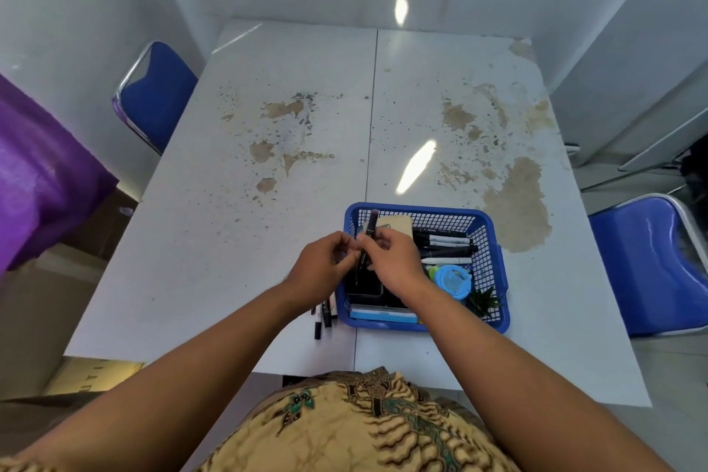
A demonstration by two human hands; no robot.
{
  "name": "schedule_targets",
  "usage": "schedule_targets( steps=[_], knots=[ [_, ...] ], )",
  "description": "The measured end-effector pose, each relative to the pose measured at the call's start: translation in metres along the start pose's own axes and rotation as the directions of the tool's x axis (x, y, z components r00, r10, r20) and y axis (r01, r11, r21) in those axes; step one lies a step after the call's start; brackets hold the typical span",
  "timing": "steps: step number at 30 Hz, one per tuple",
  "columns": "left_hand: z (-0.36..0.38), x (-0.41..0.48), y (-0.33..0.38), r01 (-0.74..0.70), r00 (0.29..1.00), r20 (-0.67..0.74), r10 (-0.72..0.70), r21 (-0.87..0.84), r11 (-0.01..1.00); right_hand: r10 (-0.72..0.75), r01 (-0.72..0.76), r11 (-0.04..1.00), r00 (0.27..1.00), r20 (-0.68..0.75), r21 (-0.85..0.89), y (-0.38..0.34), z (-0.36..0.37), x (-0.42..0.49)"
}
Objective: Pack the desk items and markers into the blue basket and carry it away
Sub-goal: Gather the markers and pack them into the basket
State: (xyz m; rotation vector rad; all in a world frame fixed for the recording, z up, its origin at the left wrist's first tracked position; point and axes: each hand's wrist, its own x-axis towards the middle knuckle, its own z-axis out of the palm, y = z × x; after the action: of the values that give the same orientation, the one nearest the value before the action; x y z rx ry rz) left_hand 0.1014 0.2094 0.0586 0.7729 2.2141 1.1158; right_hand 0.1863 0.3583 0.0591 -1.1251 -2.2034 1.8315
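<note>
Now | right grip [394, 261] pinches marker [370, 228] over basket [421, 208] left rim | left grip [322, 272] unclear

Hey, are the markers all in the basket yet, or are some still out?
Some are out: loose markers lie on the table beside the basket's left wall; other markers lie inside.

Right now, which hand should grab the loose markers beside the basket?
Left. The left hand is above the loose markers lying left of the basket; the right hand grips a marker over it.
</note>
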Motion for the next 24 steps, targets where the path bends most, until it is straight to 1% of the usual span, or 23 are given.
schedule_targets(
  steps=[2, 4, 6, 8, 11, 14, 17, 19, 21, 24],
  knots=[
    [0.007, 0.005, -0.001, -0.044, 0.999, -0.007, 0.046, 0.192, 0.98, 0.004, 0.005, 0.997, 0.993, -0.116, 0.075, 0.001, -0.019, 0.004],
    [0.012, 0.008, -0.004, -0.053, 0.998, 0.046, 0.039, 0.383, 0.922, 0.049, -0.008, 0.981, 0.977, -0.208, 0.193, 0.004, -0.042, 0.011],
    [0.017, 0.008, -0.004, -0.05, 0.993, 0.12, -0.01, 0.488, 0.872, 0.159, -0.046, 0.927, 0.948, -0.277, 0.372, 0.01, -0.067, 0.018],
    [0.02, 0.006, -0.005, -0.061, 0.987, 0.156, -0.031, 0.549, 0.833, 0.287, -0.081, 0.85, 0.9, -0.329, 0.52, 0.02, -0.09, 0.027],
    [0.021, 0.005, -0.004, -0.103, 0.988, 0.155, 0.013, 0.588, 0.802, 0.457, -0.152, 0.76, 0.816, -0.354, 0.632, 0.037, -0.117, 0.041],
    [0.02, 0.006, 0.001, -0.11, 0.988, 0.154, 0.023, 0.584, 0.804, 0.591, -0.283, 0.676, 0.76, -0.271, 0.681, 0.048, -0.13, 0.049],
    [0.021, 0.005, 0.001, -0.095, 0.985, 0.174, -0.009, 0.579, 0.81, 0.619, -0.337, 0.636, 0.76, -0.198, 0.694, 0.05, -0.135, 0.053],
    [0.02, 0.005, -0.005, -0.078, 0.979, 0.199, -0.047, 0.577, 0.813, 0.655, -0.352, 0.584, 0.737, -0.169, 0.731, 0.049, -0.134, 0.055],
    [0.018, 0.005, -0.011, -0.067, 0.972, 0.223, -0.075, 0.571, 0.818, 0.67, -0.361, 0.555, 0.728, -0.145, 0.75, 0.05, -0.134, 0.057],
    [0.016, 0.004, -0.017, -0.072, 0.968, 0.241, -0.074, 0.544, 0.836, 0.673, -0.417, 0.587, 0.728, -0.131, 0.694, 0.057, -0.135, 0.059]
  ],
)
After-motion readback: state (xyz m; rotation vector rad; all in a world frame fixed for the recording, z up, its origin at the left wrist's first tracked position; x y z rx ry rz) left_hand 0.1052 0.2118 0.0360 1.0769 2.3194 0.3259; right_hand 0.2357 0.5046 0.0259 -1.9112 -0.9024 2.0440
